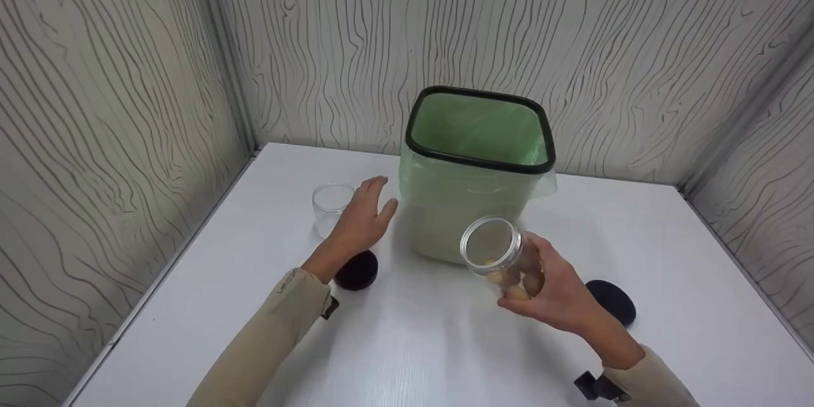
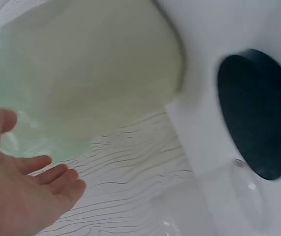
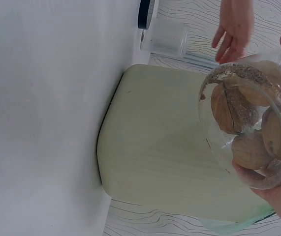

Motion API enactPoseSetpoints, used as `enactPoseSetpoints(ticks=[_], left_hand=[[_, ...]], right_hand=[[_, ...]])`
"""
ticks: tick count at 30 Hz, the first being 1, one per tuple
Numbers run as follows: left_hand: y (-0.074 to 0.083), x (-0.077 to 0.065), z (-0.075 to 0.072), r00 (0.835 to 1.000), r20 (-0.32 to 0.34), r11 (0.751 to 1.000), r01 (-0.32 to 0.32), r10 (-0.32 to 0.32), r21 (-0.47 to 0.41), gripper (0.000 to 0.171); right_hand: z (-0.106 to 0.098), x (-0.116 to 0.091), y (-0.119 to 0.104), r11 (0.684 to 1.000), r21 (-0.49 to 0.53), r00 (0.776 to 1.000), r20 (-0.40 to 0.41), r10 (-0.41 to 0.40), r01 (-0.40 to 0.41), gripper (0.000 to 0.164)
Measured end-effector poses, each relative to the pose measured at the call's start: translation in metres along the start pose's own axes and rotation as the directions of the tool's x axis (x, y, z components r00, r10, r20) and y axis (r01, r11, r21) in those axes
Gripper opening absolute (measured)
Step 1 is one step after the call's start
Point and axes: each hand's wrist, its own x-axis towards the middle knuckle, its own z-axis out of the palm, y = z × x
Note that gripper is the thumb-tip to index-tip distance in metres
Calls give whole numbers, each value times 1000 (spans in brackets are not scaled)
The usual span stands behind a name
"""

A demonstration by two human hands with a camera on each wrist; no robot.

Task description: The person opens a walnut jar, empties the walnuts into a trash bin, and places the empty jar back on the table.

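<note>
My right hand (image 1: 559,286) grips a clear jar (image 1: 491,248) without a lid, raised above the table and tipped so its mouth faces the bin. Several walnuts (image 3: 251,150) lie inside it toward the base, with brown crumbs along the bottom edge in the right wrist view. My left hand (image 1: 362,219) is in the air with its fingers extended, holding nothing, left of the bin. Just behind it stands a second clear jar (image 1: 325,203), partly hidden by the hand. A dark round lid (image 1: 356,270) lies below the left wrist.
A pale bin (image 1: 445,229) with a black rim and a green liner bag (image 1: 470,127) stands at the back middle of the white table (image 1: 394,356). Another dark lid (image 1: 612,302) lies at the right, beside the right forearm. Wood-grain patterned panels (image 1: 343,32) enclose the table.
</note>
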Motion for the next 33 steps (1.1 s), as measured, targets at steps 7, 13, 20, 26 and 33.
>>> enactPoseSetpoints(ticks=[7,13,20,26,33], left_hand=[[30,14,-15,983,-178,979,-78,43,-190,52],[46,25,-20,978,-183,971,-131,95,-198,55],[62,41,-22,984,-154,977,-120,93,-176,61],[69,54,-21,982,-163,983,-116,92,-144,60],[67,65,-18,987,-142,988,-96,78,-123,60]], right_hand=[[-1,-1,0,1000,6,1000,0,-5,5,102],[-2,-1,0,1000,12,1000,-2,-8,8,103],[-3,-1,-1,1000,6,1000,5,1,-1,102],[-6,-1,-2,1000,-5,1000,-15,-18,18,103],[-12,0,-5,999,-14,999,-25,-36,35,104]])
